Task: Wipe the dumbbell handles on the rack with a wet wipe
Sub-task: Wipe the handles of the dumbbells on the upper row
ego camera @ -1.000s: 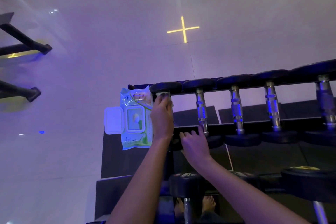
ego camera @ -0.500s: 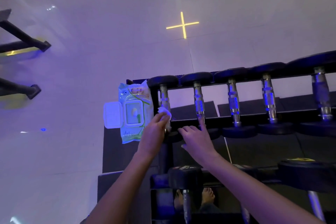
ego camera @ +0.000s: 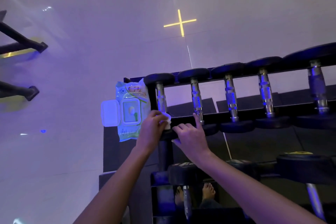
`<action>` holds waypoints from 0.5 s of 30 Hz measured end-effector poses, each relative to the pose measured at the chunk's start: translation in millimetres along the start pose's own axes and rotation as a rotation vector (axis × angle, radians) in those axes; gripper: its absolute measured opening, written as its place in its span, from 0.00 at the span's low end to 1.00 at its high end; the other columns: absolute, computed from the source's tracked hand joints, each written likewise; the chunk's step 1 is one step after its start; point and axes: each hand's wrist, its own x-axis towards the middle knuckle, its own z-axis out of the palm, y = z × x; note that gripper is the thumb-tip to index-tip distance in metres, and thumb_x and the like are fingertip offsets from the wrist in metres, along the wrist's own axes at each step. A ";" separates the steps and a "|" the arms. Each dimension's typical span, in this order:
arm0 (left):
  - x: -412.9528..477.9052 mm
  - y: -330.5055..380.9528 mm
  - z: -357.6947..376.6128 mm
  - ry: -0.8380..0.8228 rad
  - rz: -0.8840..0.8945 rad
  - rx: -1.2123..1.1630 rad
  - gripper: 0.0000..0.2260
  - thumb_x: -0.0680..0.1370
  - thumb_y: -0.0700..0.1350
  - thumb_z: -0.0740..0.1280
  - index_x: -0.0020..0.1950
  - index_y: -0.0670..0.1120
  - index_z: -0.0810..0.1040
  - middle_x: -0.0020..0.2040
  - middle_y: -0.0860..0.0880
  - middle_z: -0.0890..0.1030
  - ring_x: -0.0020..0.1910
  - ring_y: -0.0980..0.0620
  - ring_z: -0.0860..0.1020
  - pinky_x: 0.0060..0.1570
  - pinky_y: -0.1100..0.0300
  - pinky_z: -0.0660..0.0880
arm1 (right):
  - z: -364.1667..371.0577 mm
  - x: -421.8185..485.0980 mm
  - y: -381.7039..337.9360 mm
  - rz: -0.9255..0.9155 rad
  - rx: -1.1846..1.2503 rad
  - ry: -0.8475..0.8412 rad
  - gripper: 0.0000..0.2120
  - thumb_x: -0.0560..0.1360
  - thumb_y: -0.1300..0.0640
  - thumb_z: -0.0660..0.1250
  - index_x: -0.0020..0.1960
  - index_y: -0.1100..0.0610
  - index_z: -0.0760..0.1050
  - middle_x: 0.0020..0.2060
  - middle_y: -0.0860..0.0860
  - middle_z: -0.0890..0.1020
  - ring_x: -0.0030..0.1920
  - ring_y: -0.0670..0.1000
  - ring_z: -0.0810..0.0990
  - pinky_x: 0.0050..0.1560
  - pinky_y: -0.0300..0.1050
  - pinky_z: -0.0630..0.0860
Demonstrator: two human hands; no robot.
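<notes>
Several dumbbells with chrome handles lie in a row on the top tier of a black rack (ego camera: 183,119). My left hand (ego camera: 152,129) holds a white wet wipe (ego camera: 167,118) wrapped around the near end of the leftmost dumbbell handle (ego camera: 161,97). My right hand (ego camera: 190,135) rests on the near head of that dumbbell, with its index finger stretched up beside the second handle (ego camera: 196,99). A green pack of wet wipes (ego camera: 130,109) with its white lid flipped open sits at the left end of the rack.
Lower tiers of the rack hold bigger dumbbells (ego camera: 183,172). Bare feet (ego camera: 208,192) show through the rack at the bottom. Black equipment legs (ego camera: 27,45) stand on the glossy floor at the left. A yellow cross (ego camera: 180,22) is reflected on the floor beyond.
My left hand has slid the wipe down the leftmost handle from its far end to its near end. My right hand has stayed on the near dumbbell head.
</notes>
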 end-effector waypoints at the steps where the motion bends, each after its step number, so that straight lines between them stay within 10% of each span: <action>1: 11.2 0.6 -2.2 0.035 -0.024 -0.021 0.05 0.75 0.38 0.68 0.47 0.40 0.83 0.52 0.45 0.78 0.47 0.47 0.79 0.46 0.60 0.72 | -2.2 2.8 4.7 -0.011 0.019 -0.043 0.18 0.61 0.46 0.77 0.47 0.53 0.80 0.38 0.48 0.81 0.41 0.50 0.81 0.70 0.55 0.52; 7: 68.2 18.7 -17.8 0.196 -0.017 -0.048 0.10 0.76 0.33 0.64 0.52 0.40 0.82 0.52 0.45 0.78 0.46 0.54 0.73 0.42 0.76 0.64 | -6.4 30.6 14.2 -0.091 0.031 -0.363 0.14 0.74 0.50 0.67 0.57 0.55 0.75 0.53 0.53 0.81 0.57 0.55 0.77 0.71 0.54 0.54; 15: 0.8 2.6 0.0 0.096 -0.110 -0.078 0.08 0.74 0.35 0.67 0.50 0.41 0.83 0.52 0.46 0.80 0.49 0.48 0.79 0.47 0.65 0.69 | 0.1 4.8 -5.6 -0.021 -0.090 -0.021 0.12 0.53 0.51 0.80 0.31 0.54 0.80 0.25 0.48 0.79 0.36 0.51 0.81 0.70 0.59 0.57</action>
